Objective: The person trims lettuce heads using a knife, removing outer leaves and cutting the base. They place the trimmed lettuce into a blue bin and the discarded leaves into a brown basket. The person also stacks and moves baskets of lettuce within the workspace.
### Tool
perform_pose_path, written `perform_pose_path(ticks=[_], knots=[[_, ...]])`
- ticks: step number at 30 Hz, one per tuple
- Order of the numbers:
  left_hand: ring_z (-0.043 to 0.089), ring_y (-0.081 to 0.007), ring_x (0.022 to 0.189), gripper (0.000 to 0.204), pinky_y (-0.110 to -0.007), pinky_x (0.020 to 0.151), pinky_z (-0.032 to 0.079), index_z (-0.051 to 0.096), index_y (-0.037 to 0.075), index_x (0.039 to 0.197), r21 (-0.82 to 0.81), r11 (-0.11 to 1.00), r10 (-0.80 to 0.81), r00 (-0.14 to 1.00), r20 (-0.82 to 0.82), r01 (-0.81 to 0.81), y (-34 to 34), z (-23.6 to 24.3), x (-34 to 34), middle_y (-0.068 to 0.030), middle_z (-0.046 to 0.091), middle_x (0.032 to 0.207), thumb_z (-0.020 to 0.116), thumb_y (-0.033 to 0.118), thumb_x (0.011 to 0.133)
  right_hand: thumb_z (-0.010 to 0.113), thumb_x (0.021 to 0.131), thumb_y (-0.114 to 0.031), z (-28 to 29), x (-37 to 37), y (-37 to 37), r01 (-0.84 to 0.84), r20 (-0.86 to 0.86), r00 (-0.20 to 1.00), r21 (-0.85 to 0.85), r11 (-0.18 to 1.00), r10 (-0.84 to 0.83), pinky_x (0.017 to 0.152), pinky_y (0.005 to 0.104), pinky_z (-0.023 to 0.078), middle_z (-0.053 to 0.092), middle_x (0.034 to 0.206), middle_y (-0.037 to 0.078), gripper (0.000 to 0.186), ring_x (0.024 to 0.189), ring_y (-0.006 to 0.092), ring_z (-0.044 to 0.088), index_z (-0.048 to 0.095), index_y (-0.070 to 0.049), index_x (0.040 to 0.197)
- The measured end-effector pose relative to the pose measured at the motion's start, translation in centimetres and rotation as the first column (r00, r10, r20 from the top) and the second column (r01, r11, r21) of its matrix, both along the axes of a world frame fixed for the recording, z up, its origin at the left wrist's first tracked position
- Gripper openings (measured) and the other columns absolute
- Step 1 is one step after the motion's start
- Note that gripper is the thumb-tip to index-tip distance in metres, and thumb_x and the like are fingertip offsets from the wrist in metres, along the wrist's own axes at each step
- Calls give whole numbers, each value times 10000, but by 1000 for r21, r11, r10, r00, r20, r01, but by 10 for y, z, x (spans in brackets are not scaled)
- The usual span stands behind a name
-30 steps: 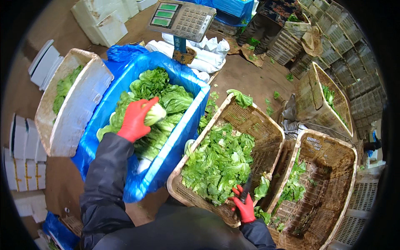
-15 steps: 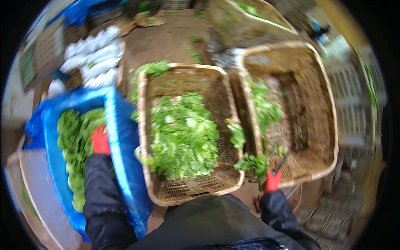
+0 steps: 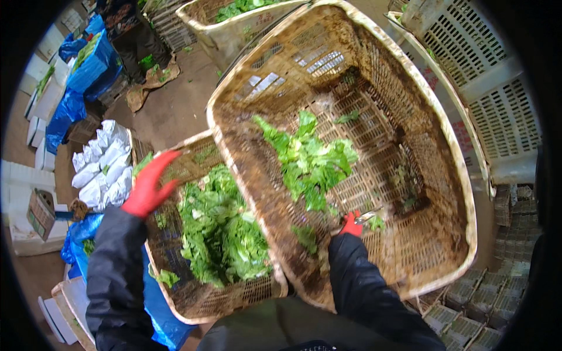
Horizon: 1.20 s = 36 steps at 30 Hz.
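My left hand point(image 3: 153, 186), in a red glove, is raised over the far left rim of the smaller plastic basket point(image 3: 159, 275); its fingers are spread and hold nothing. A heap of loose green lettuce leaves point(image 3: 219, 234) lies in that basket. Inside the large, dirt-stained basket point(image 3: 436, 245) on the right, my right hand point(image 3: 351, 225), also red-gloved, is closed around a small knife point(image 3: 369, 216). Beyond it, several lettuce leaves point(image 3: 313, 161) lie bunched near the basket's left side.
A blue-lined bin point(image 3: 155, 316) stands partly hidden behind my left arm. White bags point(image 3: 108, 167) sit at the left. Another basket with greens point(image 3: 231, 35) is beyond. Stacked crates point(image 3: 474, 310) stand at the right. A person's legs point(image 3: 134, 47) show far left.
My left hand has come out of the lettuce in the blue-lined bin and opened. My right hand has moved into the large basket with the knife. The view has swung right.
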<state>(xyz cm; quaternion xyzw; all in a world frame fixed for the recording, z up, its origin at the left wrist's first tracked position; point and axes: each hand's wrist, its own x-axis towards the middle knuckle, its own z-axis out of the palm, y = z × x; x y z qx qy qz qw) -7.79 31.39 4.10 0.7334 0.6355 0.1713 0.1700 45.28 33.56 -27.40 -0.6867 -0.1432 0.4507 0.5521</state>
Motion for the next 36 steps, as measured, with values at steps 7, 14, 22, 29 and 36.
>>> perform_pose_path(ticks=[7,14,22,29,36], knots=[[445,-353,1189,599,-425,983,371,428,103,1312,-115,989,86,995,-54,-92,204,-186,103,-194,470,1297,577,430,832,555,708,109,16,11,116,-448,-179,877,32,894,446,676,297,486,577,1149,75,680,944,186,566,405,-88,1342],[407,-373,1228,729,-454,1065,227,343,139,1379,-167,974,149,988,-44,-155,273,-293,230,-169,427,1350,505,576,817,665,649,42,-12,-44,137,-525,-341,753,206,826,563,834,299,431,502,1281,79,776,960,147,521,380,-88,1359],[548,-395,888,476,-422,771,451,589,29,1032,-210,977,92,970,226,-44,154,-272,290,-214,584,971,649,421,769,536,739,-13,-2,-126,105,-301,-565,737,217,929,371,849,318,442,570,1130,69,477,1001,190,546,494,-35,1214],[564,-325,881,323,-398,786,435,587,0,1040,-94,860,511,842,176,-502,5,-82,175,-173,587,989,670,154,768,574,699,-96,141,-249,20,-696,-315,411,498,518,855,693,302,461,630,884,59,417,752,136,561,564,-29,1110],[551,-346,990,455,-385,864,439,523,35,1148,-103,829,527,829,-186,-550,-169,-103,19,-164,579,1093,668,222,761,533,717,-73,195,-305,-49,-948,327,40,310,-67,944,789,429,470,603,1031,228,538,947,394,580,469,-69,1251]])
